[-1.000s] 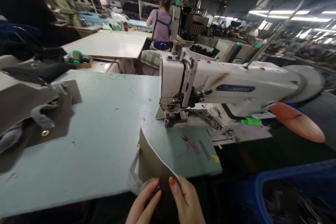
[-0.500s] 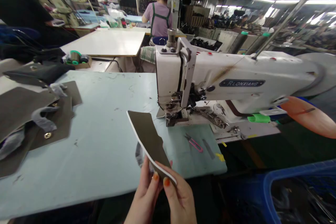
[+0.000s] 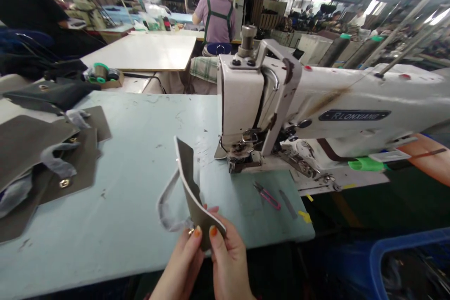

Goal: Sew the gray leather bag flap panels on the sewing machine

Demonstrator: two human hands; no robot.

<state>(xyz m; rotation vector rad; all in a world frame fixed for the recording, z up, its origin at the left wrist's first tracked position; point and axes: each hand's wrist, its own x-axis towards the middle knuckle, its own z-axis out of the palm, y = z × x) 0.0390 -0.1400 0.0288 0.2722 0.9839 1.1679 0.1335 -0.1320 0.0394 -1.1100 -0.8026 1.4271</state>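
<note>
Both my hands hold one olive-brown leather piece (image 3: pixel 190 183) upright over the near edge of the pale green table (image 3: pixel 140 150). My left hand (image 3: pixel 183 262) pinches its lower left corner, and my right hand (image 3: pixel 228 258) pinches its lower right edge with the thumb on top. A grey fabric strip (image 3: pixel 167 206) loops from the piece's left side. The white sewing machine (image 3: pixel 281 103) stands just beyond the piece, with its needle area (image 3: pixel 242 157) a little to the right of the piece's top.
Pink thread snips (image 3: pixel 267 195) lie on the table right of my hands. Brown leather panels with metal snaps (image 3: pixel 52 154) are stacked at the left. A blue bin (image 3: pixel 408 258) sits low right. A person in a purple shirt (image 3: pixel 218 9) works at a far table.
The leather piece has turned from lying slanted and flat-faced to standing more on edge, and the grey strip now hangs out at its left. The view has shifted slightly toward the machine.
</note>
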